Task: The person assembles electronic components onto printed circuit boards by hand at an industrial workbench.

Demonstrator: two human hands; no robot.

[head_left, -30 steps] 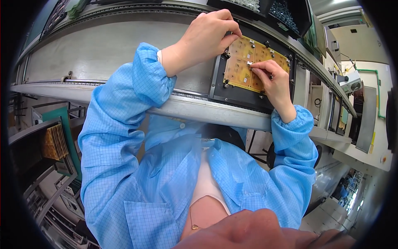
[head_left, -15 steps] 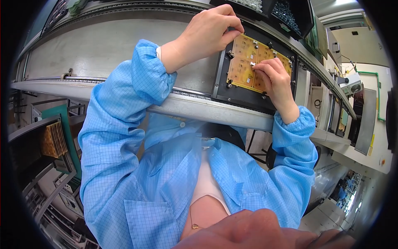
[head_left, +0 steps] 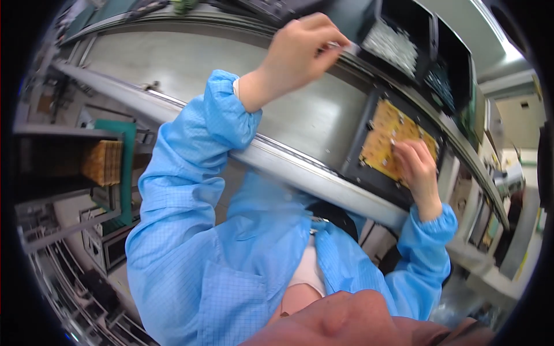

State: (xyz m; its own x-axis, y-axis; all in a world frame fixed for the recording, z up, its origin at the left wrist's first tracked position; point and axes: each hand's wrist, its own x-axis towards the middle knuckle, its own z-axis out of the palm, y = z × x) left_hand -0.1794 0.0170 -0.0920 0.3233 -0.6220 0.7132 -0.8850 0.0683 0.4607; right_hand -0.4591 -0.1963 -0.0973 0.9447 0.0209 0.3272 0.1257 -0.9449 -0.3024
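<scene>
An orange-yellow circuit board panel (head_left: 378, 138) lies in a black carrier tray (head_left: 356, 160) on the conveyor line, with small dark clamps along its edges. My right hand (head_left: 418, 168) is over the panel, its fingers pinched at a small white component (head_left: 393, 142) on the surface. Away from the board, my left hand (head_left: 303, 53) hangs above the conveyor close to the parts bins. Its thumb and fingers are pressed together; a pale speck shows at the tips, too blurred to name.
Beyond the far rail stand black bins, one with white parts (head_left: 390, 49), another with dark bluish parts (head_left: 440, 84). A metal rail (head_left: 288, 164) runs along the near side. At left, a rack holds a stack of orange-brown boards (head_left: 103, 162).
My left hand has left the board's upper-left corner and moved toward the bins. The view has shifted, so board and bins sit differently. My right hand stays over the board.
</scene>
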